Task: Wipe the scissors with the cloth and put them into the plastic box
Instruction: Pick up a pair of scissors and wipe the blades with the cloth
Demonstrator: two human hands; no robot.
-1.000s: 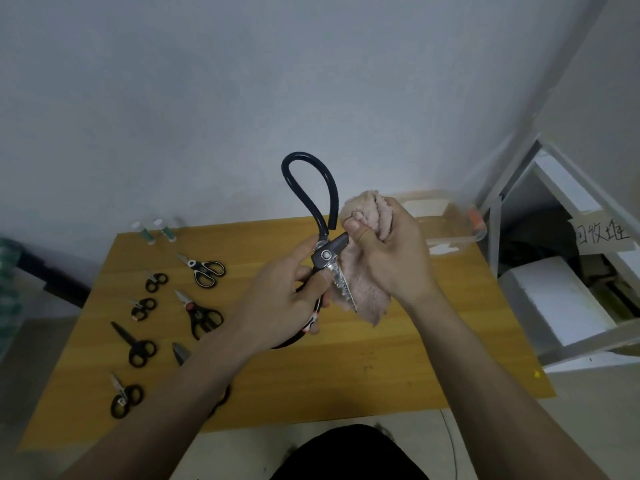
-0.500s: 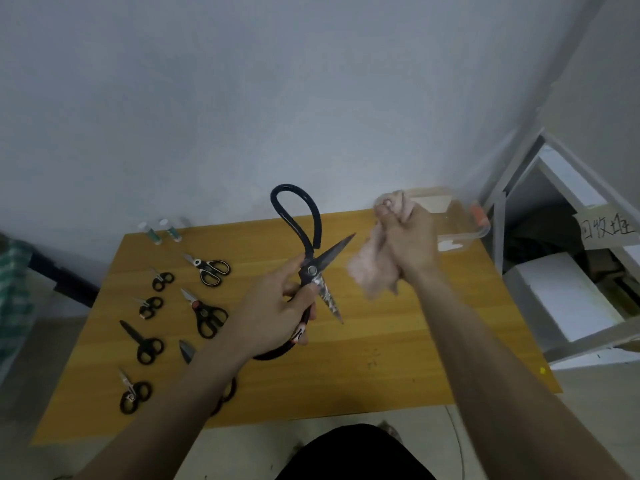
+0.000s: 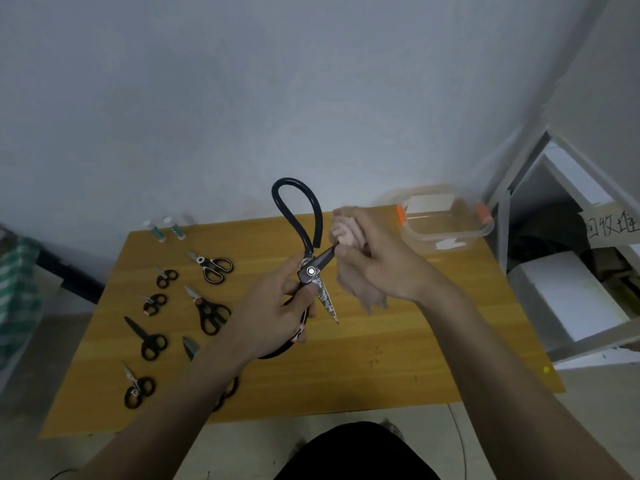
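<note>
Landmark: the big scissors (image 3: 309,271), being held up above the middle of the tabletop (image 3: 398,341), blades spread wide apart.
Left hand (image 3: 273,317): sitting just nearer than the pivot of the big scissors; its fingers (image 3: 294,299) are curling round the lower black handle loop and grasping it, the thumb lying close to the pivot.
Big scissors: one mottled blade is pointing down toward the viewer, the dark blade is pointing up and right, and the second long black loop is rising above the pivot.
Right hand (image 3: 374,261): working just right of the pivot; its fingers are clenching round the pink cloth (image 3: 349,233) and pinching it onto the tip of the dark blade.
Cloth: bunching in the right hand, one loose end hanging down right of the mottled blade; it is blurred.
Small scissors: several black-handled pairs are lying well left of the big scissors, in loose rows: the nearest pair (image 3: 136,389), a plain black pair (image 3: 149,339), a larger pair (image 3: 207,310), two tiny pairs (image 3: 152,303) (image 3: 166,277) and a pale-edged pair (image 3: 213,266). Another pair is partly hiding under the left forearm.
Green tubes (image 3: 166,228): two are standing beyond and left of the big scissors, at the far edge of the tabletop.
Plastic box (image 3: 446,223): sitting open beyond and right of the big scissors on the far right corner, clear, with orange clips.
Shelf (image 3: 571,271): standing right of the tabletop, past the box, carrying a handwritten paper label.
</note>
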